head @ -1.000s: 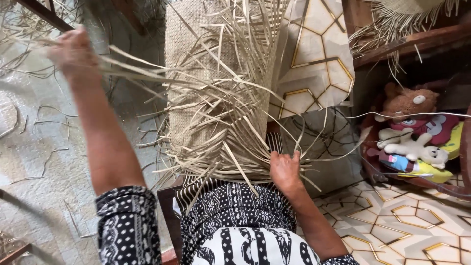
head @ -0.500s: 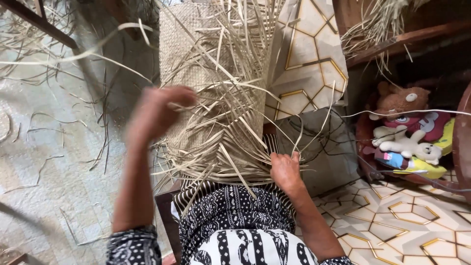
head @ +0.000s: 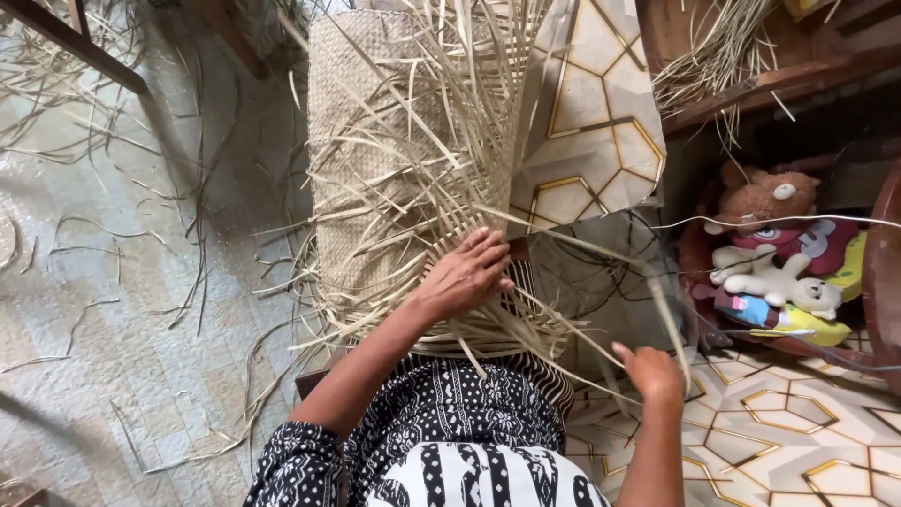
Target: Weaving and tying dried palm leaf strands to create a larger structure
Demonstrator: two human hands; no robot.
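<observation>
A half-woven straw mat [head: 371, 141] lies over my lap and runs away from me, with many loose pale strips [head: 441, 113] sticking out of its near end. My left hand [head: 466, 274] rests flat, fingers spread, on the woven edge and presses the strips down. My right hand [head: 650, 373] is out to the right of the mat, closed on a thin straw strip [head: 572, 244] that stretches back to the weave.
Loose straw scraps [head: 122, 235] litter the floor on the left. A basket of soft toys [head: 779, 272] stands at the right under a wooden shelf [head: 751, 84]. Patterned floor tiles [head: 779, 422] lie at lower right. A wooden bar [head: 75, 47] crosses the top left.
My left hand came from far upper left down onto the woven edge. My right hand left the weave and moved right, drawing a strip out.
</observation>
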